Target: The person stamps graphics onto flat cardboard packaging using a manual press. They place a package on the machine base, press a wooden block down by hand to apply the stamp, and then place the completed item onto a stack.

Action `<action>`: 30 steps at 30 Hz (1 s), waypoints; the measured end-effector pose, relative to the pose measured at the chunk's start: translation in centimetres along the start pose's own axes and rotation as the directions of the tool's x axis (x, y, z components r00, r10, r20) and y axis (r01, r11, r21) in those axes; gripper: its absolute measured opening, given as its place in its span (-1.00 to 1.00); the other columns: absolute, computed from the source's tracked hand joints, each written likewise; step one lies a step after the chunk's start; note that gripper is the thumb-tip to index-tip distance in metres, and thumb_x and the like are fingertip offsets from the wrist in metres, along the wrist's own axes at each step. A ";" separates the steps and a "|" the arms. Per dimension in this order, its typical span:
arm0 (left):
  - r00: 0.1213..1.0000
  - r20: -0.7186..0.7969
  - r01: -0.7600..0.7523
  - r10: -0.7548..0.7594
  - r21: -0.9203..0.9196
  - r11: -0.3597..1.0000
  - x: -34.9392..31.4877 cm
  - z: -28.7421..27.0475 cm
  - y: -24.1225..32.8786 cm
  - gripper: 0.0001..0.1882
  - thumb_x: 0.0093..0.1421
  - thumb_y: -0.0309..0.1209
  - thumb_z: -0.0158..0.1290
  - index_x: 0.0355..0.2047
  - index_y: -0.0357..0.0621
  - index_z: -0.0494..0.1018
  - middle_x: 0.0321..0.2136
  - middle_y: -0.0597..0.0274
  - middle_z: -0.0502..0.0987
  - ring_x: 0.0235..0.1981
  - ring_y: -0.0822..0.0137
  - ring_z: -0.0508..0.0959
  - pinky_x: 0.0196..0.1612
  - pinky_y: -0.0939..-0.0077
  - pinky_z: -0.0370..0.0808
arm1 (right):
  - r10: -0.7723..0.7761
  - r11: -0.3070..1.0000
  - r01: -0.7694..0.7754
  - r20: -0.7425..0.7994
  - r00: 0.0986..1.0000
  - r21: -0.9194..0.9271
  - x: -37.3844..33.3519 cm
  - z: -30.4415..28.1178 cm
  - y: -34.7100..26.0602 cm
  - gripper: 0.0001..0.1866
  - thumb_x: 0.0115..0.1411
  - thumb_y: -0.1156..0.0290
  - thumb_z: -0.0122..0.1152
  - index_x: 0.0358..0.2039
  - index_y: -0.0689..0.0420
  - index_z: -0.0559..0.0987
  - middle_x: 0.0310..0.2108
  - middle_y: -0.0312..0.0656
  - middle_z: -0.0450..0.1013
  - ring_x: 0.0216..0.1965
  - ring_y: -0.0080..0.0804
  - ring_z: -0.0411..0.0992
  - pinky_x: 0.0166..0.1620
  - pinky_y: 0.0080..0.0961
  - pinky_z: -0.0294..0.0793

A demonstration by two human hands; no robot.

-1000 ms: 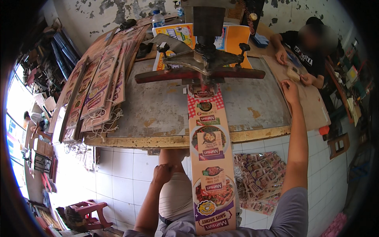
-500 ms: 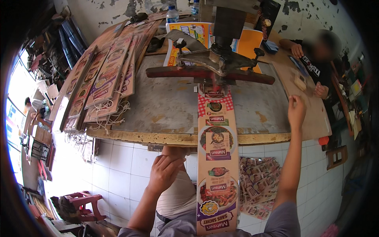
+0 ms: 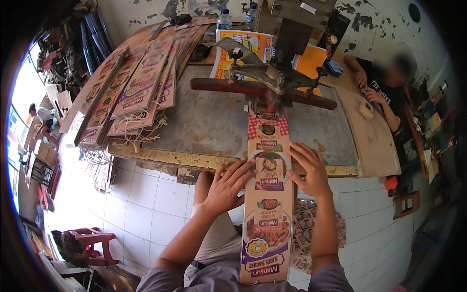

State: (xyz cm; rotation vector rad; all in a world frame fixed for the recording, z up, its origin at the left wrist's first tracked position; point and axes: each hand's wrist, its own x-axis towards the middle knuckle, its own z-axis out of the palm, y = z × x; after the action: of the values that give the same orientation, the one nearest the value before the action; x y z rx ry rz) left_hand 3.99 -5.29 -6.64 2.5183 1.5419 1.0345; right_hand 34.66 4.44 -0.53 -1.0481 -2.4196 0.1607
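A long printed hanging strip (image 3: 268, 194) with food pictures runs from under the press toward my lap. Its far end lies beneath the red-edged metal press (image 3: 272, 85). My left hand (image 3: 227, 182) rests with fingers spread at the strip's left edge, fingertips touching it. On the opposite edge lies my right hand (image 3: 311, 168), fingers also apart, thumb and fingertips against the strip. Neither hand is wrapped round it. White cord shows at the strip's near end.
Stacks of similar printed strips (image 3: 141, 87) with white cords lie on the table's left. Water bottles (image 3: 224, 19) and orange printed sheets (image 3: 311, 61) stand behind the press. A co-worker (image 3: 384, 87) sits at the right. Cut scraps (image 3: 304, 228) cover the floor below; a red stool (image 3: 95, 241) stands left.
My right hand has come down and left from the table's right side onto the strip. My left hand has moved up and right to its left edge. The co-worker's hands have come together.
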 end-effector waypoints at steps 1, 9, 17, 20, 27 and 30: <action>1.000 -0.002 0.003 -0.003 -0.003 1.000 -0.1 0.3 0.1 -0.16 0.13 -0.19 0.44 0.42 0.17 0.39 0.54 0.31 0.36 0.55 0.18 0.32 0.56 -0.09 0.09 | -0.002 1.000 0.002 0.004 1.000 -0.002 0.1 -0.1 -0.1 -0.38 0.41 -0.08 0.34 0.33 0.02 0.64 0.47 -0.22 0.43 0.52 -0.10 0.30 0.50 0.06 0.21; 0.998 -0.037 0.041 -0.045 -0.092 0.995 -0.3 0.7 0.5 -0.23 0.29 0.10 0.24 0.43 0.09 0.40 0.56 0.32 0.31 0.58 0.21 0.26 0.63 -0.13 -0.11 | -0.014 1.000 0.014 -0.013 1.000 -0.003 0.2 -0.3 -0.4 -0.33 0.31 -0.03 0.41 0.35 0.01 0.63 0.47 -0.24 0.44 0.53 -0.14 0.30 0.51 0.01 0.20; 1.000 0.017 0.026 -0.025 -0.015 1.000 0.1 -0.6 0.6 -0.13 0.26 0.18 0.23 0.47 0.05 0.35 0.58 0.27 0.27 0.59 0.11 0.24 0.65 -0.18 -0.14 | 0.009 1.000 -0.009 0.019 1.000 -0.017 0.3 -0.3 -0.3 -0.30 0.31 -0.03 0.44 0.37 0.04 0.60 0.48 -0.25 0.43 0.55 -0.10 0.27 0.52 0.07 0.18; 0.991 0.136 -0.004 0.000 0.026 1.000 1.6 -3.4 0.7 -0.08 0.19 0.10 0.35 0.49 0.09 0.33 0.60 0.30 0.24 0.60 0.09 0.21 0.67 -0.20 -0.11 | 0.042 0.995 -0.038 0.044 0.998 -0.088 0.8 0.0 -0.4 -0.27 0.33 -0.07 0.44 0.40 0.05 0.56 0.50 -0.25 0.41 0.57 -0.07 0.23 0.53 0.12 0.15; 0.979 0.194 -0.057 0.059 -0.017 0.998 2.3 -5.0 -0.2 0.06 -0.01 -0.11 0.53 0.51 0.12 0.34 0.59 0.27 0.25 0.62 0.11 0.17 0.66 -0.19 0.02 | 0.073 0.974 -0.063 0.035 0.997 -0.216 4.7 0.8 2.1 -0.25 0.41 -0.14 0.36 0.42 0.08 0.54 0.50 -0.22 0.41 0.56 -0.07 0.24 0.54 0.10 0.16; 0.980 0.190 -0.049 0.051 -0.013 0.999 2.5 -4.3 -0.5 0.06 -0.05 -0.15 0.55 0.49 0.08 0.36 0.57 0.25 0.29 0.61 0.13 0.20 0.65 -0.18 0.05 | 0.071 0.973 -0.063 0.029 0.997 -0.220 6.2 1.3 3.1 -0.24 0.41 -0.16 0.34 0.42 0.10 0.54 0.49 -0.20 0.42 0.56 -0.09 0.25 0.54 0.06 0.18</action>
State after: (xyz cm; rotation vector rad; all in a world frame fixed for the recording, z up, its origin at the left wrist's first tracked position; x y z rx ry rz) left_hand 2.00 -4.43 -2.09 2.5753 1.4275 0.7749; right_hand 32.51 11.12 -0.13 -1.2340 -2.4781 -0.0671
